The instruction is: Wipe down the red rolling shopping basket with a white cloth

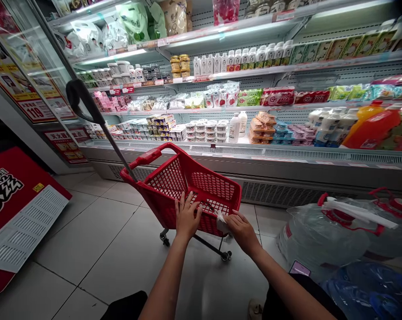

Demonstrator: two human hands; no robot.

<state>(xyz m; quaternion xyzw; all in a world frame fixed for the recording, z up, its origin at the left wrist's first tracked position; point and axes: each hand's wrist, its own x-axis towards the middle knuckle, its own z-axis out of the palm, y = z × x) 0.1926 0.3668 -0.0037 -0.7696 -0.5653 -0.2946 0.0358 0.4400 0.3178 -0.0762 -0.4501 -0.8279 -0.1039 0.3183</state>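
A red plastic shopping cart [207, 182] with lattice walls and a long grey handle [87, 102] stands on the floor before me. My left hand [186, 218] lies with fingers spread over the cart's near rim, reaching slightly inside. At the near right corner, my right hand [243, 230] pinches a crumpled white tissue [222, 222] against the cart's side. Inside the basket a thin dark item shows only in part, too small to name.
A refrigerated display [201, 153] full of bottles, cups and bags runs behind the cart. Large clear water jugs [324, 240] stand at right, near a phone [300, 268]. A red and white cabinet [24, 222] is at left. Pale tiles [104, 249] cover the floor.
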